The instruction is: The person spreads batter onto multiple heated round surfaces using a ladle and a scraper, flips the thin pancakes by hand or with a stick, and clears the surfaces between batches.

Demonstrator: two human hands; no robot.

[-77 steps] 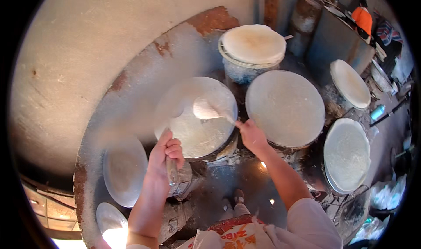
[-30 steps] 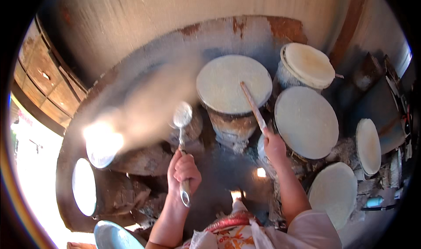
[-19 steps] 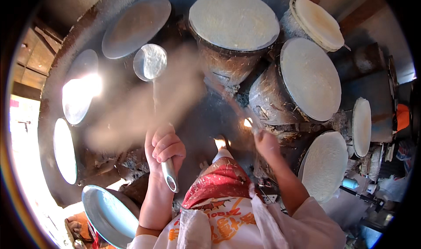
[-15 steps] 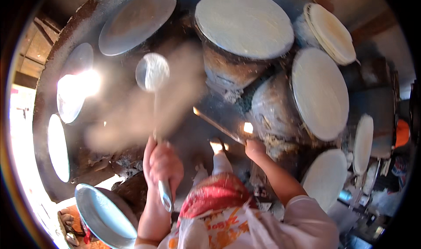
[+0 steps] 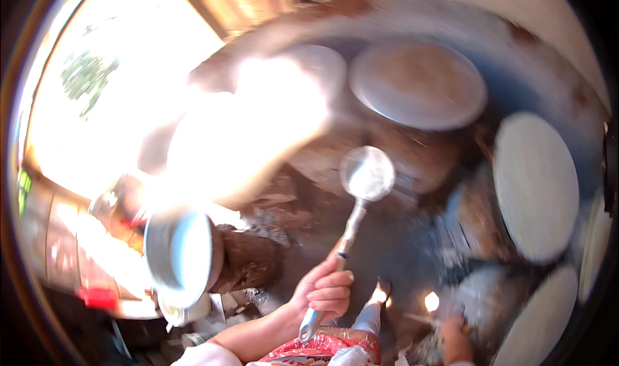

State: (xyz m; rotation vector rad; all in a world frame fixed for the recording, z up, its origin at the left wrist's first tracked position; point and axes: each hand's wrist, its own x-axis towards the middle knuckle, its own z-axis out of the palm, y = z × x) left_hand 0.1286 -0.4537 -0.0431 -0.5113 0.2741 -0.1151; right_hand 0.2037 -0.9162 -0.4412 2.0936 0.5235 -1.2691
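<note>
My left hand (image 5: 325, 292) is closed round the handle of a ladle (image 5: 367, 173). The ladle's round bowl is coated with white liquid and points away from me over the floor. Low on the right, my right hand (image 5: 454, 332) is blurred, its fingers curled on a thin stick that shows only faintly. Beyond the ladle lies a round griddle (image 5: 419, 86) with a brownish, bare-looking top. A griddle covered with a pale white layer (image 5: 535, 189) stands to the right. On the left is a deep metal pot (image 5: 218, 256) holding whitish liquid.
A curved ledge (image 5: 387, 11) runs behind the griddles. Another pale round (image 5: 541, 321) is at the lower right. Strong glare hides part of the left side. A red object (image 5: 98, 298) lies at the far left. Dark stove bodies (image 5: 251, 256) stand below the griddles.
The view has swung left, so the griddles sit farther right and the pot shows more fully. My left hand still holds the ladle; my right hand is now near the lower edge.
</note>
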